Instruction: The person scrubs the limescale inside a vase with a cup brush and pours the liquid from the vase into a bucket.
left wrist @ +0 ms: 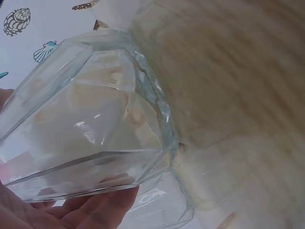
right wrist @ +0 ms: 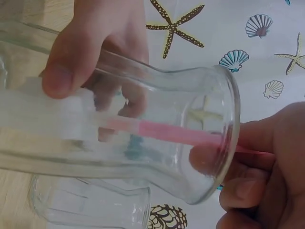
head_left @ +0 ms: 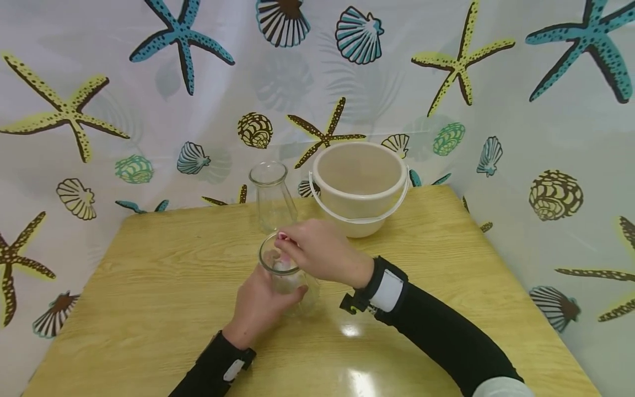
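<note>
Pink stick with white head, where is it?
Right wrist view, centre: the pink stick runs from inside the held clear glass jar to the right hand.

White cloth (head_left: 223,99) bearing starfish (head_left: 181,36) and shells (head_left: 359,34) is hanging around a wood table (head_left: 173,259); glare (head_left: 350,331) is shining on its near side.

Right sleeve (head_left: 448,339): black, close-fitting, plain along the forearm.
Right wrist strap (head_left: 373,281): black, broad; carries a pale rectangular patch (head_left: 388,291).
Strap fitting (head_left: 351,302): small, black, irregular in outline — projects from the inner edge of the right strap.
Pale cloth (head_left: 502,388): whitish, at the upper end of the right sleeve; cut off by the frame.
Left sleeve (head_left: 204,376): black, partly in view.
Left wrist strap (head_left: 220,353): black, with a smaller whitish patch (head_left: 233,370).
Hands: bare — left hand (head_left: 265,302) and right hand (head_left: 322,252) alike.
</note>
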`<control>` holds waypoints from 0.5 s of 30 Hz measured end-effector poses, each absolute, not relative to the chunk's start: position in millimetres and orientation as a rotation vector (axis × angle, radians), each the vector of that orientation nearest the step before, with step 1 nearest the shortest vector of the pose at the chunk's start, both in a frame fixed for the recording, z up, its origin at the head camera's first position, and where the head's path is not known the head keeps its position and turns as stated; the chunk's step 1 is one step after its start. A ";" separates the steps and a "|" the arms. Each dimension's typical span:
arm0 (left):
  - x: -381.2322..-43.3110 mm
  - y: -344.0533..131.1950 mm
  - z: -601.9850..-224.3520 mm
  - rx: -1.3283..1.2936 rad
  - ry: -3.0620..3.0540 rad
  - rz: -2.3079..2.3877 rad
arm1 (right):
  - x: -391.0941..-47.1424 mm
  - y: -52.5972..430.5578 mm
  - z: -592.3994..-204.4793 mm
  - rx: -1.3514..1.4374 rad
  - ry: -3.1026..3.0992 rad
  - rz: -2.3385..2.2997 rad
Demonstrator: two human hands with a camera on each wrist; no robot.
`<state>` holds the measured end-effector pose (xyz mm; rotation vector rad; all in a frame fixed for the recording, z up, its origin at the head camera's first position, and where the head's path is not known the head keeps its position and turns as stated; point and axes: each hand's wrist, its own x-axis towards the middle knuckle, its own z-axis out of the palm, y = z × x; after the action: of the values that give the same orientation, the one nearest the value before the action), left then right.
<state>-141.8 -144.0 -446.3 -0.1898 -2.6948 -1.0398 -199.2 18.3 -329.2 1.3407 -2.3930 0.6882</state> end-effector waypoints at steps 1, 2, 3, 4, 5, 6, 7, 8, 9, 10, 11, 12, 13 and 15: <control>-142.1 -144.8 -445.7 -0.194 -2.696 -1.038 | -199.3 19.6 -328.7 1.338 -2.380 0.705; -142.3 -145.6 -444.8 -0.198 -2.698 -1.038 | -199.3 21.1 -328.1 1.336 -2.367 0.721; -142.7 -146.5 -443.8 -0.204 -2.702 -1.029 | -199.4 22.6 -327.4 1.328 -2.355 0.727; -143.1 -147.2 -442.5 -0.209 -2.707 -1.011 | -199.5 24.2 -327.1 1.319 -2.344 0.728; -143.6 -148.0 -440.9 -0.217 -2.713 -0.991 | -199.4 25.9 -326.3 1.301 -2.333 0.718; -144.2 -148.7 -439.3 -0.226 -2.721 -0.964 | -199.2 27.9 -325.4 1.281 -2.327 0.714; -144.8 -149.3 -437.6 -0.235 -2.730 -0.930 | -199.3 29.7 -324.8 1.266 -2.322 0.714; -145.1 -149.6 -435.7 -0.241 -2.740 -0.894 | -199.4 31.7 -324.3 1.250 -2.318 0.715; -145.6 -149.9 -433.8 -0.246 -2.748 -0.854 | -199.7 33.5 -324.0 1.235 -2.315 0.713; -145.9 -150.2 -431.7 -0.250 -2.758 -0.820 | -200.0 35.1 -323.9 1.226 -2.311 0.720; -146.1 -150.5 -429.9 -0.252 -2.767 -0.783 | -200.1 36.7 -323.8 1.215 -2.309 0.732; -146.5 -150.7 -428.1 -0.255 -2.774 -0.751 | -200.5 38.3 -324.0 1.208 -2.307 0.745; -146.8 -150.7 -426.4 -0.256 -2.779 -0.718 | -200.7 39.7 -324.3 1.205 -2.302 0.757; -147.5 -150.7 -423.2 -0.257 -2.787 -0.672 | -201.1 42.7 -325.2 1.196 -2.291 0.774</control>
<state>-147.5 -150.7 -423.2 -0.2568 -2.7867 -0.6718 -201.1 42.7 -325.2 1.1964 -2.2910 0.7745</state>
